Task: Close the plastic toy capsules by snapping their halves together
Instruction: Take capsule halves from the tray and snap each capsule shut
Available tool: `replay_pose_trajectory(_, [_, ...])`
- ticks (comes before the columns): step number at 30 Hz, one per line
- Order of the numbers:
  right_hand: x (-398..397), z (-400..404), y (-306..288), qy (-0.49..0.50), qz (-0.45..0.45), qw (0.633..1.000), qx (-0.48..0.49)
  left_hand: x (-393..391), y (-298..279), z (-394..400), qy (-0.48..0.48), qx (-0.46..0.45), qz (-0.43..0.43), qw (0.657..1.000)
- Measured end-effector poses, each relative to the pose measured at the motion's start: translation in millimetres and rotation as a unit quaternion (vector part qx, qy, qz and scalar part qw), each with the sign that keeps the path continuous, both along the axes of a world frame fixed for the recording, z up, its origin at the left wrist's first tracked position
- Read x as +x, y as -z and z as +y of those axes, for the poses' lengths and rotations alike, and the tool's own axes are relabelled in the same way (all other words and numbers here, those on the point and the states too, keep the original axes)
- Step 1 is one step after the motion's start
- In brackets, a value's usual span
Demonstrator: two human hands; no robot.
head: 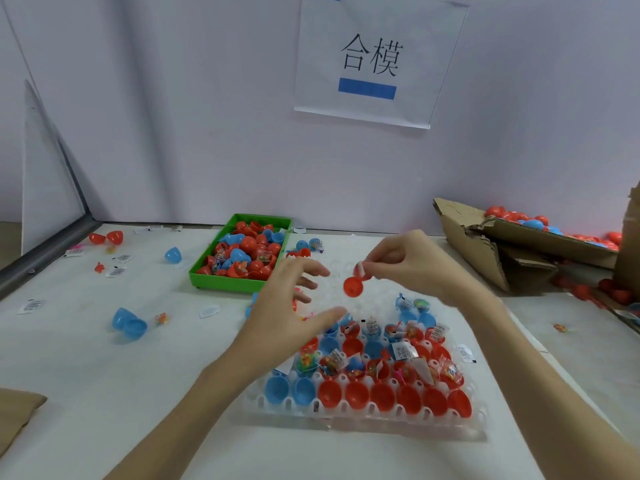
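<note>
My right hand (408,263) pinches an open red capsule (354,285) by its upper half, so the lower half hangs open above the table. To its left my left hand (294,308) hovers with fingers spread, holding nothing. Below both hands lies a clear plastic tray (363,415) whose cells hold several red and blue capsule halves, many with small toy packets inside. Its far rows are partly hidden by my left hand.
A green bin (242,287) full of red and blue capsules stands at the back centre. Torn cardboard boxes (498,244) with more capsules sit at the right. Loose blue capsules (129,322), red halves and paper labels are scattered across the left of the white table.
</note>
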State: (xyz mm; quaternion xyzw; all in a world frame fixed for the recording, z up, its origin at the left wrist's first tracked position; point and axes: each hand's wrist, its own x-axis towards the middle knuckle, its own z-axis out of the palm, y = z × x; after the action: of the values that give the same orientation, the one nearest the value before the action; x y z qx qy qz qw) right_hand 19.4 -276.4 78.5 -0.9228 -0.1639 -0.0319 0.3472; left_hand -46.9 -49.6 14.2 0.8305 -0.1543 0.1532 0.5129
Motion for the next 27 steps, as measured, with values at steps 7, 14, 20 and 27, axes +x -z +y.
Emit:
replay_pose_trajectory(7, [-34.4,36.2,43.4,0.045,-0.020,0.994,0.096,-4.0,-2.3,-5.1,-0.015,0.004,-0.014,1.000])
replay_pose_trajectory(14, [-44.9,48.6,60.1,0.074,-0.143,0.981,0.108,-5.7,2.7,-6.3,-0.047,-0.002,-0.072,0.996])
replay_pose_trajectory(20, [-50.7,52.4,60.2,0.042,-0.177,0.973,0.145,-4.9,5.8,-6.2,-0.056,0.094,-0.172,0.979])
replay_pose_trajectory(27, [-54.4,48.6,59.7,0.020,-0.139,0.965,0.219,-5.3,8.6,-3.2,-0.043,0.184,-0.257,0.948])
